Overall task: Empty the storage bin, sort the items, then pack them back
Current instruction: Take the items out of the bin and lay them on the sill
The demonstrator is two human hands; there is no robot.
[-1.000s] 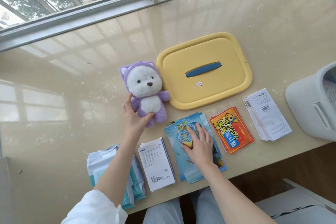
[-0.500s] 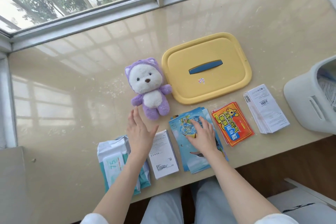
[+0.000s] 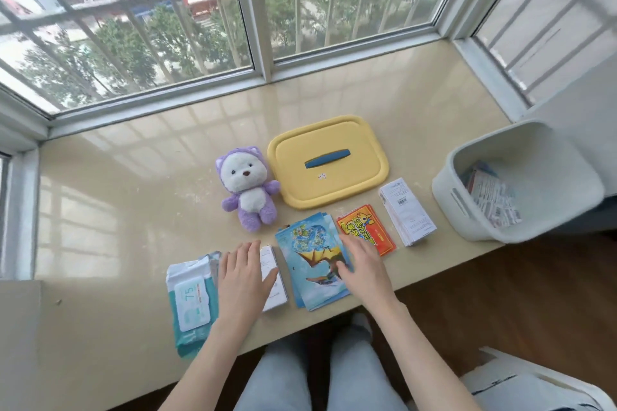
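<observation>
The white storage bin [image 3: 474, 210] stands tilted at the right with some paper packets inside. Its yellow lid [image 3: 354, 183] lies flat mid-table. Beside the lid sits a purple plush bear [image 3: 248, 188]. In front lie a wet-wipe pack [image 3: 192, 300], a white leaflet stack [image 3: 275, 290], blue picture books [image 3: 312, 264], an orange packet [image 3: 370, 230] and a second white leaflet stack [image 3: 405, 210]. My left hand [image 3: 242, 280] hovers flat over the near leaflet stack, fingers apart. My right hand [image 3: 362, 264] rests spread on the right edge of the blue books.
A beige window-sill counter [image 3: 133, 210] carries everything, with barred windows behind and at the right. The counter's near edge runs just under my wrists, and my knees are below it. A white object [image 3: 534, 387] sits low at the right.
My left hand let go of the plush bear and drew back toward me over the leaflets. My right hand slid to the books' right edge. The view tilted up.
</observation>
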